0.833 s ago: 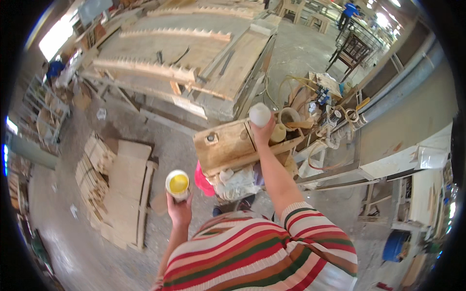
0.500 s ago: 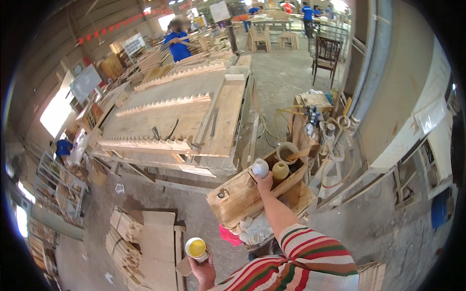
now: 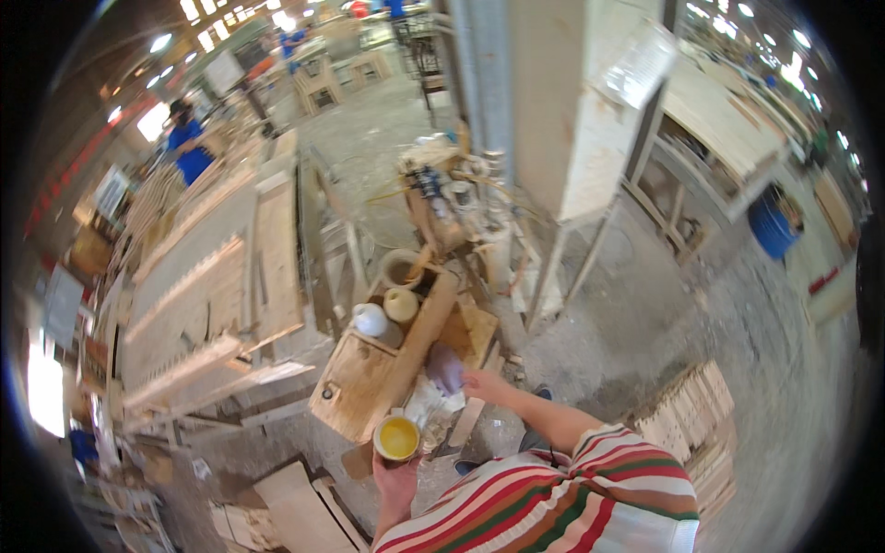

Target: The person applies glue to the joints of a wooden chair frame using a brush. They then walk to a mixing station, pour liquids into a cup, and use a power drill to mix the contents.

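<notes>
My left hand (image 3: 395, 477) is wrapped round a white cup (image 3: 383, 453) with yellow liquid in it, held upright close to the wooden box (image 3: 355, 392). Fingers closed, my right hand (image 3: 479, 382) grips the edge of a lavender rag (image 3: 445, 369) beside the box; motion blurs both slightly. Inside the box stand a white bottle (image 3: 371, 320), a cream-coloured bottle (image 3: 400, 304) and a round tub (image 3: 403, 268) with a wooden stick in it. Whitish crumpled cloth (image 3: 426, 402) lies below the rag, partly hidden by the cup.
On the left a long workbench (image 3: 207, 286) carries notched wooden strips. Hoses and fittings (image 3: 452, 189) crowd a stand beyond the box, next to a pillar (image 3: 539, 111). Stacked wood pieces (image 3: 687, 415) and a blue barrel (image 3: 774, 221) are to the right. A person in blue (image 3: 189, 147) works far left.
My right hand has let go of the white bottle, now standing in the box, and has moved to the rag. The cup has come nearer the box. The view has swung right.
</notes>
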The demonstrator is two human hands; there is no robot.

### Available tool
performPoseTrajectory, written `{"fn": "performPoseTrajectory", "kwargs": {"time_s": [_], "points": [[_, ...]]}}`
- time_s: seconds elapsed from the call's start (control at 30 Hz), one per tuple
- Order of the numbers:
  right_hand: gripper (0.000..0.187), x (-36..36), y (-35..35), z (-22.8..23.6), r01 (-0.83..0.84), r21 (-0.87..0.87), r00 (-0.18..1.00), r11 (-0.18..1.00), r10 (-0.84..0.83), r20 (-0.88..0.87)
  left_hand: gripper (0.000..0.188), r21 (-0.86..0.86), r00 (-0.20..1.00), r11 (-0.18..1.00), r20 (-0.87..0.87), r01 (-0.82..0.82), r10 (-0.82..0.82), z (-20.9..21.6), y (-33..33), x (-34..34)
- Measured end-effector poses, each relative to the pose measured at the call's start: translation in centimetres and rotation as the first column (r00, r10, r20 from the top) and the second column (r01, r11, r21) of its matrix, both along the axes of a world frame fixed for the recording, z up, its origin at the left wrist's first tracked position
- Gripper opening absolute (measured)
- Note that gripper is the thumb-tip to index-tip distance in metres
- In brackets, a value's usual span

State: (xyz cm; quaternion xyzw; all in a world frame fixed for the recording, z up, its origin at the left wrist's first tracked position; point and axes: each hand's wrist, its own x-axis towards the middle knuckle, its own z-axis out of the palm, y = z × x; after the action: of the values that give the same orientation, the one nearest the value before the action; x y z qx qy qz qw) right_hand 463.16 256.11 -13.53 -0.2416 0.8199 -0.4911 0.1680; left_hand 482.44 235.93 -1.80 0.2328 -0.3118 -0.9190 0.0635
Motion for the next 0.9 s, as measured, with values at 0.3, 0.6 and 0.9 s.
{"fn": "performPoseTrajectory", "kwargs": {"time_s": [0.3,0.6,0.9], "points": [[0.043,5.1,32.0,-4.6,0.281,0.582,0.895,0.764,-0.427,0.128,0.042,0.111,0.772,0.774,0.072,0.623,-0.631,-0.3,18.3,-16.0],[0.043,5.3,44.8,-2.5,0.688,0.457,0.501,0.564,-0.824,0.263,0.045,0.120,0.314,0.311,-0.010,0.943,-0.949,1.3,41.0,-29.4],[0.044,-2.0,52.6,-1.4,0.743,0.191,0.519,0.642,-0.732,0.442,0.044,0.200,0.101,0.094,-0.026,0.975,-0.995,-1.5,54.3,-38.2]]}}
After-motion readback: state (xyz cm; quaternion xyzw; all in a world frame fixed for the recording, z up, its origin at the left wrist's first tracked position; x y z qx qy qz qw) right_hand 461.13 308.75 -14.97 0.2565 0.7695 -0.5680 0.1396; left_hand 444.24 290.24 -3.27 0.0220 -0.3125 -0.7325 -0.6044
